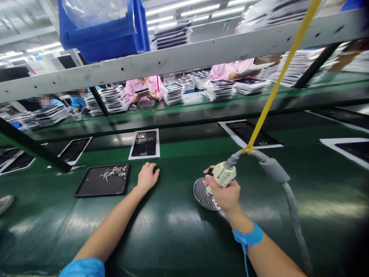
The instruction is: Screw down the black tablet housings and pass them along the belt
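Note:
My right hand [227, 194] is wrapped round a cream electric screwdriver [223, 175], which hangs from a yellow strap [273, 88]. Beneath the tool lies a round, perforated metal disc [203, 194]; whether they touch is hidden. My left hand [147, 177] rests palm down on the green belt, fingers loosely bent and thumb apart. A dark spot between thumb and forefinger is too small to make out. Just beyond that hand, a black tablet housing [145, 144] lies on a white sheet. Left of it, a black tray [99, 186] holds many small metal pieces like screws [113, 173].
More tablet housings [250, 132] on white sheets line the far side of the belt. A pale shelf rail [184, 57] crosses above, carrying a blue bin [106, 34]. A grey cable [294, 215] hangs at the right. Co-workers in pink [145, 90] sit beyond, among stacks.

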The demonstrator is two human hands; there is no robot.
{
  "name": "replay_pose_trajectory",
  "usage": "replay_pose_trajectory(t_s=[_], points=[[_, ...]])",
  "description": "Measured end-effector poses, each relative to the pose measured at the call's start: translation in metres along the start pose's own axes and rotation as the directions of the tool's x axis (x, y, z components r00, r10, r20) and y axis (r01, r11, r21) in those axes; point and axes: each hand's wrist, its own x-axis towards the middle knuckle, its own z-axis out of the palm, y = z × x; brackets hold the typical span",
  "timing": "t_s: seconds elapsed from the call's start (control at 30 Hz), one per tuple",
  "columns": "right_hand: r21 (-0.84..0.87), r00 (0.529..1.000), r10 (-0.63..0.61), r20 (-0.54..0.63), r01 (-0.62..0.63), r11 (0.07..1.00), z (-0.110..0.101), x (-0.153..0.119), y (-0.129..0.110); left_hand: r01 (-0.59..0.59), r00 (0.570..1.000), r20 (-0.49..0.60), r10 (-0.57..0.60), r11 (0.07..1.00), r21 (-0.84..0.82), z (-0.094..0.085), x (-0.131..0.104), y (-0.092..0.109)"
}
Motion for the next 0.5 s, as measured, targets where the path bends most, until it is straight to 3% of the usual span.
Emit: replay_pose_trajectory(t_s=[0.1, 0.2, 0.33, 0.5], points=[[0.012, 1.0, 0.006, -0.008, -0.005, 1.0, 0.001, 0.001, -0.002, 0.147, 0.989, 0.005, -0.148, 0.985, 0.088, -0.006, 0.036, -0.003], [0.012, 1.0, -0.001, -0.006, 0.001, 1.0, 0.001, 0.001, -0.001, 0.254, 0.962, 0.078, -0.26, 0.964, 0.074, -0.009, 0.065, -0.002], [0.018, 1.0, 0.013, -0.007, -0.013, 1.0, 0.0, 0.001, 0.001, 0.367, 0.918, 0.164, -0.361, 0.93, -0.002, -0.013, 0.087, -0.01], [-0.006, 1.0, 0.015, 0.015, -0.015, 1.0, 0.0, 0.001, 0.003, 0.44, 0.893, 0.183, -0.412, 0.886, -0.15, -0.035, 0.107, -0.031]])
